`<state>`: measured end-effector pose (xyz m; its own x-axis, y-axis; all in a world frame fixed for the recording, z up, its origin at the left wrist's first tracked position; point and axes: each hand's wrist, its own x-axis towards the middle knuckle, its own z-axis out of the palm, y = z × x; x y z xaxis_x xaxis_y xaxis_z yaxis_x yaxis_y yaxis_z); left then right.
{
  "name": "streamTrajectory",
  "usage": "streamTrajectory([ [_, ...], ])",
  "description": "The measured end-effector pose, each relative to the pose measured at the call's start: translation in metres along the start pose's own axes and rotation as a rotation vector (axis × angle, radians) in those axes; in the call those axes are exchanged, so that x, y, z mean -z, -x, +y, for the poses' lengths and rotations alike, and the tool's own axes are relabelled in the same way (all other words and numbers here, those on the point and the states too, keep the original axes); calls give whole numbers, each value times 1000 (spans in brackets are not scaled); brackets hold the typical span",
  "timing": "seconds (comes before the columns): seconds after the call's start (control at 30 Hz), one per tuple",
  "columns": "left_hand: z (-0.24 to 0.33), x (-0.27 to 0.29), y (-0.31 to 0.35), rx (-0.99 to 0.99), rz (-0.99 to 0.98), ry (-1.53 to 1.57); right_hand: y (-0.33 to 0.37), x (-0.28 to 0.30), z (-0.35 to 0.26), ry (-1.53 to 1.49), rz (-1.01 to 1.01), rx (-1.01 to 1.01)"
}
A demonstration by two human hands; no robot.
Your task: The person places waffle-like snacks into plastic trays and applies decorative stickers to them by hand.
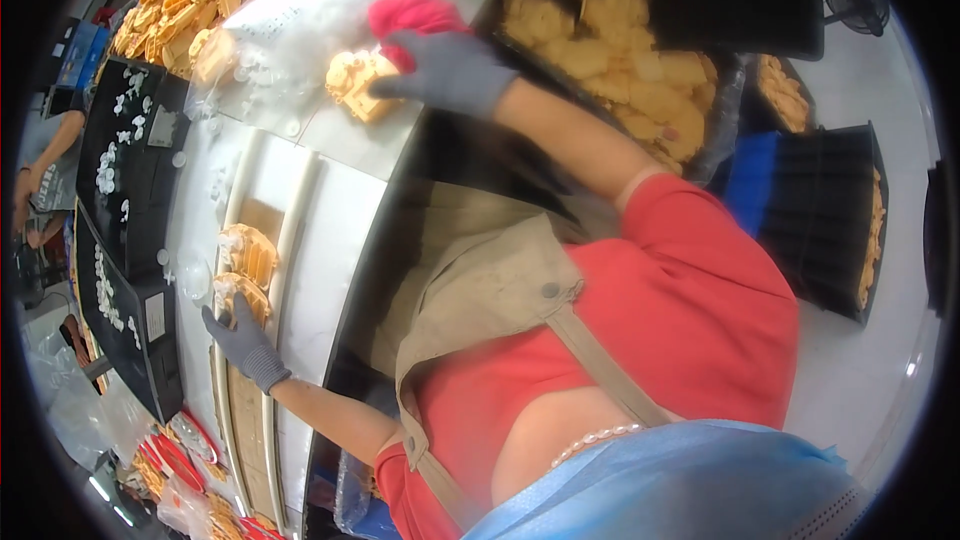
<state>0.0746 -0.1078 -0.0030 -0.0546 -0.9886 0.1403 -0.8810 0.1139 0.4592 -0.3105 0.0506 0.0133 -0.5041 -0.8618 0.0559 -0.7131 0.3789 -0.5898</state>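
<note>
My left hand (248, 342), in a grey knit glove, lies against the nearer of two tan-orange moulded plastic pieces (250, 252). Its fingers are spread. Both pieces sit between two pale rails (303, 185) on the white table. My right hand (450, 72), also gloved in grey and a little blurred, is closed on a bright pink cloth (415, 15), which shows between thumb and fingers. The thumb reaches to another moulded piece (358, 85) near the table's edge. The far side of that piece looks whitish, and its details are blurred.
Piles of similar pieces (190, 15) and clear plastic bags (300, 0) cover the far table. Black bins (125, 230) with small white parts line the left. At right stand a large black tray of pieces (640, 90) and stacked crates (810, 210). Another person's arm (55, 155) shows far left.
</note>
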Motion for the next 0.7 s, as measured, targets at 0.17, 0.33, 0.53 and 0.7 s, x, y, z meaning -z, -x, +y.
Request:
streamTrajectory([
  [0.17,-2,-7,-6,106,-183,456,3,52,84,-152,399,-102],
  [0.33,-24,1,-24,196,-308,786,-15,117,151,53,544,-260],
  [0.53,-21,15,-18,191,-308,944,-46,138,115,325,659,-293],
  [0.7,18,11,15,148,-343,1358,-56,144,130,-226,257,-513],
])
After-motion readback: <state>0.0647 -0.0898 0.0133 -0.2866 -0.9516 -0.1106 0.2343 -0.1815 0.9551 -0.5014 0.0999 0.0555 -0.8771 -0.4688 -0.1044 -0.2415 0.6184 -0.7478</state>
